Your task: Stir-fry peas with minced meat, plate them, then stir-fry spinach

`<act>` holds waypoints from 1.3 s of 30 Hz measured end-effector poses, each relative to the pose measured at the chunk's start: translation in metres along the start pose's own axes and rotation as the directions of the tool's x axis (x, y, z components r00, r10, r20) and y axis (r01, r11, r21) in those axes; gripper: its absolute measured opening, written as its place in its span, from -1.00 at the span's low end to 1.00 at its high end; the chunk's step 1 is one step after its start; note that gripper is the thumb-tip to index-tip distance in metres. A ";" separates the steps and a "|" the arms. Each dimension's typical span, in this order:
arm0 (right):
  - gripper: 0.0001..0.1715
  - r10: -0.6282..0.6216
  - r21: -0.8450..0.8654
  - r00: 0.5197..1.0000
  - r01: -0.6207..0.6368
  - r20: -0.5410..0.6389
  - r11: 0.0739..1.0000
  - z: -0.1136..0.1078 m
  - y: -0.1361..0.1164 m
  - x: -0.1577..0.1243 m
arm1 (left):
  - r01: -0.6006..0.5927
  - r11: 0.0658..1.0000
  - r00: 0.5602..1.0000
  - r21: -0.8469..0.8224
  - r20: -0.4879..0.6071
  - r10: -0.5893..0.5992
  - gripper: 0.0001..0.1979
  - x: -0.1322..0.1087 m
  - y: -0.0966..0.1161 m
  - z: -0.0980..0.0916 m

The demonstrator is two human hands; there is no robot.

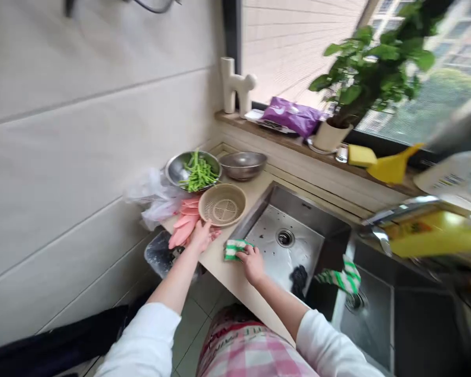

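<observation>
My right hand [251, 263] presses a green-and-white striped cloth [234, 248] flat on the beige counter [220, 259], right at the left rim of the steel sink [294, 238]. My left hand [202, 234] rests on the near edge of a round beige colander [222, 204], fingers curled on its rim. Pink rubber gloves [185, 220] lie just left of that hand.
A steel bowl of green stems [194, 170] and an empty steel bowl [243, 165] stand behind the colander. A plastic bag [153, 196] lies at the counter's left end. Another striped cloth [343, 277] hangs on the sink divider. A potted plant [361, 78], purple pouch [292, 115] and yellow sponge [361, 155] line the sill.
</observation>
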State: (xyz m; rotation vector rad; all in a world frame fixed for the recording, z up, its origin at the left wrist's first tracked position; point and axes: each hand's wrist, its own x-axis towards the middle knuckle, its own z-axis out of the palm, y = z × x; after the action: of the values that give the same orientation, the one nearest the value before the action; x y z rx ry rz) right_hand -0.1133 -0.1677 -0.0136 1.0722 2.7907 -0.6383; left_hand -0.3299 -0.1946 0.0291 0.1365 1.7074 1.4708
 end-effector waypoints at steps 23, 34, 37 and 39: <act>-0.62 0.809 0.418 0.539 -0.695 -0.236 0.585 -0.011 0.119 -0.228 | -0.716 0.486 0.458 0.500 0.863 -0.213 -0.47 -0.106 -0.104 0.098; -0.69 0.965 0.880 0.213 -0.416 -0.150 0.228 0.068 -0.082 -0.376 | -0.952 0.292 -0.101 0.093 0.804 -0.586 -0.52 -0.203 -0.156 0.105; -0.70 0.994 0.917 -0.085 -0.399 -0.065 0.026 0.141 -0.173 -0.433 | -0.964 0.250 -0.245 -0.091 0.668 -0.702 -0.56 -0.245 -0.195 0.088; -0.68 0.946 0.953 -0.318 -0.262 0.062 -0.151 0.192 -0.236 -0.466 | -0.932 0.281 -0.362 -0.228 0.615 -0.701 -0.56 -0.293 -0.222 0.075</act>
State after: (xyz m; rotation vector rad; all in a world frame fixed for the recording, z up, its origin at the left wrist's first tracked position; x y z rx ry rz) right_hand 0.0678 -0.6939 -0.0016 3.7837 0.5399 -1.0228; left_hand -0.0022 -0.3741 -0.0030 2.2256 0.2566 -0.4049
